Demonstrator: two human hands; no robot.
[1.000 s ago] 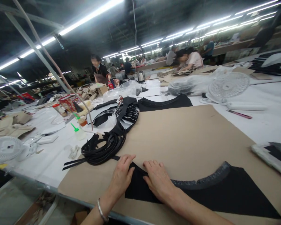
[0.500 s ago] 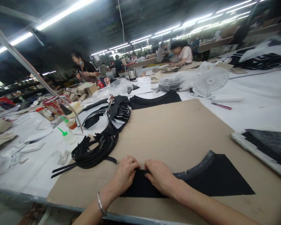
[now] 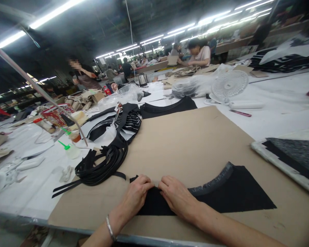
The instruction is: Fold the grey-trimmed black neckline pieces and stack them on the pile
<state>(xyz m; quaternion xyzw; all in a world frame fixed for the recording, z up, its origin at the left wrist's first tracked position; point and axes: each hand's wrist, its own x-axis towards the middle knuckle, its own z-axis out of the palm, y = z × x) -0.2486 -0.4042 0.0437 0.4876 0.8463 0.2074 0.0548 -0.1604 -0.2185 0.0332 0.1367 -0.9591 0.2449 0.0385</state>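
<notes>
Two hands: both palm-down on the left end of the black fabric piece [image 3: 234,199], close to the front edge of the surface [image 3: 280,113].
Head view, left hand [image 3: 136,196]: fingers bent, tips on the fabric's top edge beside a small flap that sticks out to the left. Cannot tell if it pinches or just presses. Bracelet [image 3: 110,227] on the wrist.
Head view, right hand [image 3: 179,198]: fingers bent, tips touching the left hand's tips over the same edge. Cannot tell the grip here either. Forearm lies along the near edge of the piece.
Black fabric piece: flat on the brown card sheet [image 3: 195,144]. Curved, grey-edged cut along its top, pointed end to the right, left end under both hands.
Brown card sheet: lies on the white surface in front of the person.
Near left hand: bundle of black strips [image 3: 103,164], partly on the sheet's left edge, apart from the fabric.
Further left: glue bottle [image 3: 71,150] with green cap.
Behind: striped pieces [image 3: 126,121], desk fan [image 3: 229,85], red pen [image 3: 240,113].
Right: tray [image 3: 262,149] holding dark material, well apart from the hands.
Other people: at far benches, none touching this sheet.
Step, judged: looks like the left edge being worked flat.
Doing it well: fingertips close together with even pressure, and short moves along the edge. The rest of the piece should lie flat so the curve does not pucker.
Risk: the loose flap could crease.
</notes>
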